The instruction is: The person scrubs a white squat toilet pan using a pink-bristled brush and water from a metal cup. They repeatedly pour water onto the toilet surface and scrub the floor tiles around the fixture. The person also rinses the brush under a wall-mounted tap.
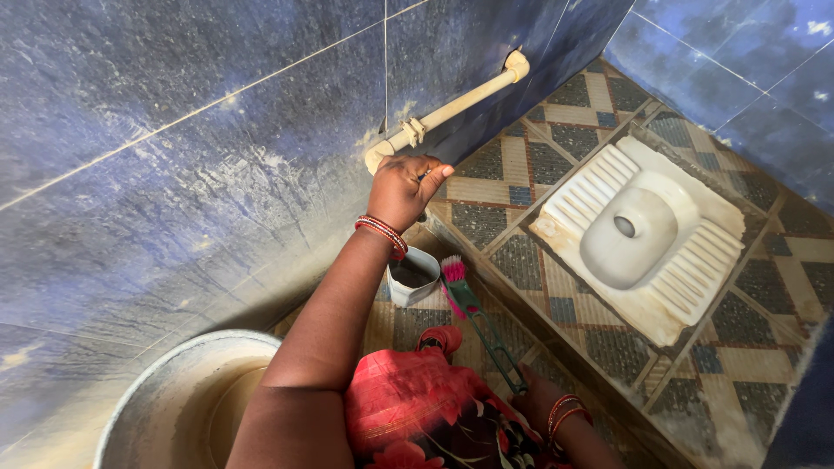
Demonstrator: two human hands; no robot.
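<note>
My left hand (404, 187) is raised to the blue tiled wall and closed around a small tap at the low end of a cream pipe (452, 108). Most of the tap is hidden by my fingers. Right below it a white jug (413, 278) stands on the floor. My right hand (539, 404), at the bottom edge, grips the green handle of a scrub brush (476, 317). Its pink bristle head rests on the floor next to the jug.
A large pale bucket (174, 391) stands at the lower left against the wall. A white squat toilet pan (638, 230) is set into the raised patterned tile floor (512, 187) on the right. Blue tiled walls close in on the left and far right.
</note>
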